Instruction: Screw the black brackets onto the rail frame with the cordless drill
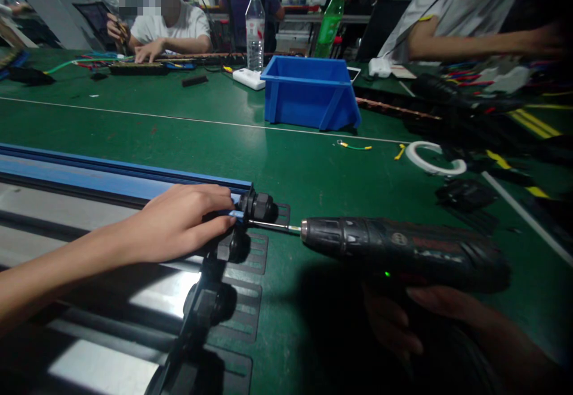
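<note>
My left hand [185,219] lies over the end of a blue-edged metal profile [102,183], its fingers bent around the end beside a black cable gland [262,206]. Wrapped around the handle of a black power drill [403,252], my right hand [430,317] is partly lost in shadow. The drill lies level, pointing left, with a small green light lit. Its long thin bit [275,226] reaches the profile's end plate, close to my left fingertips. More profiles with black glands [210,302] and flat slotted black tabs [244,311] lie nearer to me.
On the green table [188,138] stand a blue bin [308,96], a clear bottle [255,34] and a green bottle [331,22]. A white tape ring [434,158], a short green wire [356,147] and dark parts lie right. People sit across the table.
</note>
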### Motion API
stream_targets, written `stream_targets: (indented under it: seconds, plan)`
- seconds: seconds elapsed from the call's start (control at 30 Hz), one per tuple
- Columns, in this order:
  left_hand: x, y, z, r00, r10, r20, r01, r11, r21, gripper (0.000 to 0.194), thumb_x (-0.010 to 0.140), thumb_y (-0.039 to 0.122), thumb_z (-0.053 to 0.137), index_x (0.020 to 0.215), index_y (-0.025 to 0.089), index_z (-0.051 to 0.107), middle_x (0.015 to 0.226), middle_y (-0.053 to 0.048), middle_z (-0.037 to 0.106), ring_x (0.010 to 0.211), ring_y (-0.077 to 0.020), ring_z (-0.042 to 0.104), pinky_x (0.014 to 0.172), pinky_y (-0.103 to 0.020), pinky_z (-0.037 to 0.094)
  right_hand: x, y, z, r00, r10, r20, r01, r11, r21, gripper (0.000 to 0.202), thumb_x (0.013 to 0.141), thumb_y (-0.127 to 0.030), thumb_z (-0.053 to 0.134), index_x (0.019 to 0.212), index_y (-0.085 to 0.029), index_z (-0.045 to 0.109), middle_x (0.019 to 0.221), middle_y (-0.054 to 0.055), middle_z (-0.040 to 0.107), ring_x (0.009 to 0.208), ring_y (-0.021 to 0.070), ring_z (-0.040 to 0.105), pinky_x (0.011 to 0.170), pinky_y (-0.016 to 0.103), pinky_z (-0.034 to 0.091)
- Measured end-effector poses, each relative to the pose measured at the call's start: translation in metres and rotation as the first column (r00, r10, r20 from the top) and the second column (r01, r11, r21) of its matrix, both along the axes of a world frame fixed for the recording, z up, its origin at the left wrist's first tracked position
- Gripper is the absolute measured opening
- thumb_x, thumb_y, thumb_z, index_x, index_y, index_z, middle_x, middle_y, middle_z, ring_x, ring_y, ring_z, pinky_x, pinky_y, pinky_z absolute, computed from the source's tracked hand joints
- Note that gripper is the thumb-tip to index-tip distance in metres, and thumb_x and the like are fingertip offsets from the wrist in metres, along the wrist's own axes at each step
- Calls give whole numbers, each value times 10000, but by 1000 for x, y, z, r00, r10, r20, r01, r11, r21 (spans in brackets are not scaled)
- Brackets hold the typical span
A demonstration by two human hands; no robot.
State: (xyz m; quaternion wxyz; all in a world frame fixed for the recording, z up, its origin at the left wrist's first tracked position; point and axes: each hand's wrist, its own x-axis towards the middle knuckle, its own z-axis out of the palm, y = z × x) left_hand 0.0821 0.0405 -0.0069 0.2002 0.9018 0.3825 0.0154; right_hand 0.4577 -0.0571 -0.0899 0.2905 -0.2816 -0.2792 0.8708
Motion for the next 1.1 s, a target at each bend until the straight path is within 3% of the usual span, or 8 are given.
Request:
stream_targets:
  seconds: [0.13,0.23,0.37,0.6,0.8,0.97,1.1]
  plan:
    - [-1,-1,0,1000,5,1,-5,1000,-2,310,1048,328,407,1060,181,680,1039,-51,686,986,-229,640,830,-314,471,-3,-4,8,999,47,21,-47,999,-18,357,871,-501,687,894,-146,712,714,59,578,665,189,554,676,341,461]
    - [-1,-1,-1,1000,5,-2,-5,1000,-3,310,1049,332,409,1072,183,679,1028,-51,685,981,-230,639,832,-317,470,-5,-7,10,999,-27,44,28,999,-32,338,871,-483,677,887,-148,714,724,58,584,662,183,553,666,331,453]
    - [0,-1,-1,1000,-1,-2,1,1000,1,307,1049,334,409,1043,181,675,1017,-55,685,972,-228,639,826,-315,470,-3,-8,6,1000,-26,-13,26,1000,18,287,926,-428,617,903,-162,721,701,36,559,611,171,539,631,334,453]
    - [-1,-1,-1,1000,1,-2,-1,1000,3,320,1051,337,396,1014,173,668,1037,-64,688,985,-232,643,853,-330,481,4,2,-3,992,107,-62,-103,993,63,319,934,-474,625,955,-169,719,741,45,550,658,181,539,689,363,475]
    - [-2,0,-3,1000,0,0,0,1000,-3,326,1051,344,398,1023,172,675,1030,-61,685,971,-229,641,842,-331,482,1,-1,-2,992,88,-89,-83,995,54,300,929,-451,633,932,-162,716,742,41,554,633,166,532,681,343,483]
    - [-1,0,-2,1000,3,-8,-3,1000,-4,334,1052,343,394,1055,173,682,997,-56,673,944,-226,633,827,-330,476,-3,-8,6,1000,-18,-16,17,999,-27,327,943,-448,590,926,-147,716,761,73,604,724,193,574,715,319,479]
    - [-1,0,-1,1000,3,-8,-3,1000,-4,333,1051,341,394,1051,175,683,994,-56,671,941,-227,630,819,-324,471,0,-4,3,995,78,-65,-76,997,23,322,921,-464,634,964,-156,716,769,60,578,691,187,559,708,338,483]
